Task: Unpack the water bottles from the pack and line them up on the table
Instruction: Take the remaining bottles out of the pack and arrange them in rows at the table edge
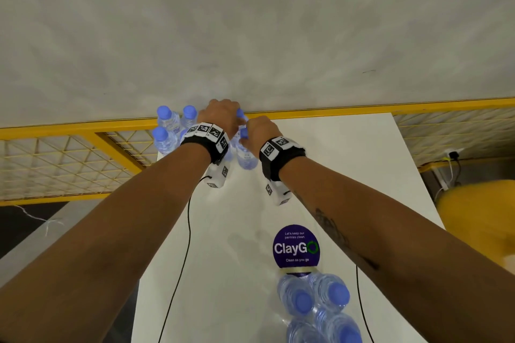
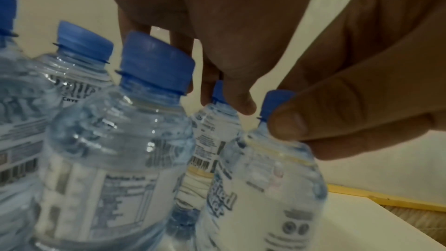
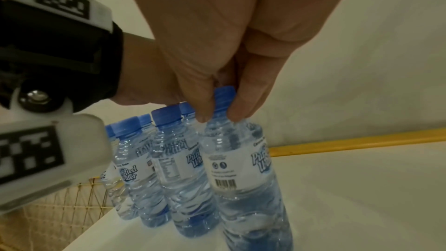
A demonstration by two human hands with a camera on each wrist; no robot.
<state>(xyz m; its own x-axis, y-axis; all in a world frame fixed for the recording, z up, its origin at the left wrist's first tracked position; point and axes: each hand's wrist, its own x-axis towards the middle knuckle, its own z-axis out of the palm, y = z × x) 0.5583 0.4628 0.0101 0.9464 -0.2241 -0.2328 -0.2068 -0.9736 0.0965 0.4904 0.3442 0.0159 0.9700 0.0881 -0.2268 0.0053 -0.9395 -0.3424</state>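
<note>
Both hands pinched blue caps: the right hand (image 3: pixel 217 75) gripped one water bottle (image 3: pixel 241 169), the left hand (image 2: pixel 217 35) another (image 2: pixel 212 140) just beside it. Directly below the fingers (image 3: pixel 237 110), both stood on the tabletop (image 1: pixel 348 175). Full, thin-walled and slippery, they probably handled best at the stiff neck.

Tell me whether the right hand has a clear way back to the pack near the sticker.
Probably yes. The right hand pinches a bottle's cap at the far row, but the white table between it and the pack below the sticker looks bare. It must let go first.
</note>
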